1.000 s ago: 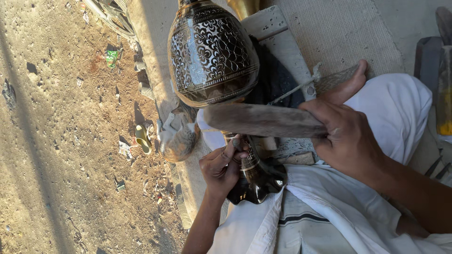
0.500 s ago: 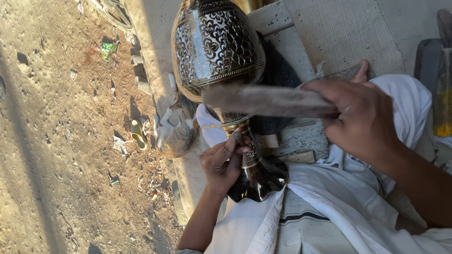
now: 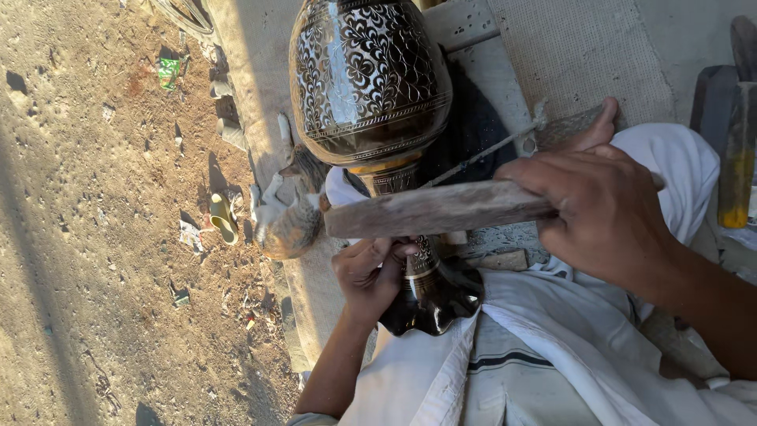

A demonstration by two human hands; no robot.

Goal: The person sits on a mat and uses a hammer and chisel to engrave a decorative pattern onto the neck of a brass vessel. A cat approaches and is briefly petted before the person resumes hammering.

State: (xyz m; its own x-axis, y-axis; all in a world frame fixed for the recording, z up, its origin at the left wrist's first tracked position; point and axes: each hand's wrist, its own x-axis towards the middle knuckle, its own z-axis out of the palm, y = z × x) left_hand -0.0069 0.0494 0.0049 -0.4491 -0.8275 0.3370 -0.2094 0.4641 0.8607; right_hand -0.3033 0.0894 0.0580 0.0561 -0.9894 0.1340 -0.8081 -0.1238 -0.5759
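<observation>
A small tabby-and-white cat [image 3: 288,217] lies curled on the pale stone ledge [image 3: 252,118] just left of the work, at the edge of the sandy, litter-strewn ground [image 3: 95,237], where a yellow cup-like scrap [image 3: 223,218] and a green wrapper [image 3: 168,71] lie well apart from each other. Behind the work, a coarse woven mat [image 3: 583,55] covers the surface, and a dark tool with a yellow-stained end [image 3: 739,158] stands at the far right. The large dark metal vase engraved with silvery floral patterns [image 3: 369,79] lies tilted across the person's lap on the white cloth garment [image 3: 552,355], its round body pointing away and its flared dark foot [image 3: 434,296] resting against the garment. The left hand [image 3: 371,272] is closed around the vase's narrow stem, fingers pinched near the engraved neck; any small tool in that pinch is too hidden to tell. The right hand [image 3: 603,213] is clenched firmly around one end of a weathered grey wooden stick [image 3: 438,209], which runs crosswise over the stem, just above the left hand's fingers and partly blocking the view of the neck. A thin metal rod [image 3: 481,155] slants behind the stick.
</observation>
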